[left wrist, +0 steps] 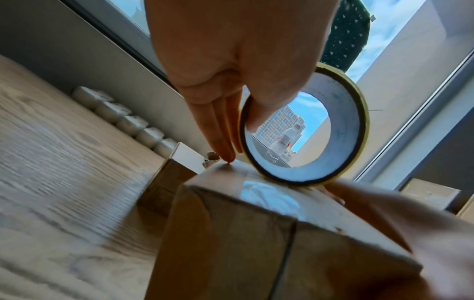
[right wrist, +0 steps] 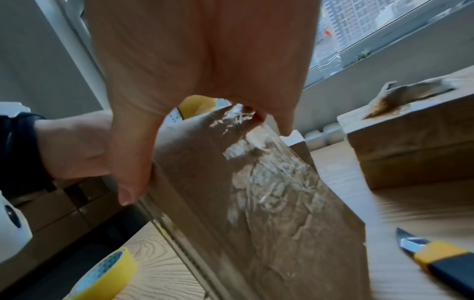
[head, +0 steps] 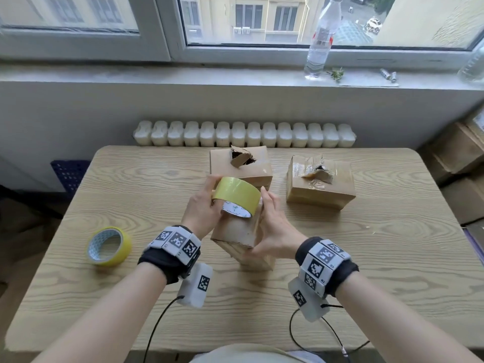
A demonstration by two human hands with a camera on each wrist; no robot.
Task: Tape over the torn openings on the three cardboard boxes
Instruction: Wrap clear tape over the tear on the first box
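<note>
My left hand grips the tape roll, thumb inside its core, and holds it on the top of the near box, which stands on end at the middle of the tabletop. My right hand clasps that box's right side, thumb on its edge. Two torn boxes sit behind: one at the far middle, another to the right. A spare roll lies left; a knife lies right.
</note>
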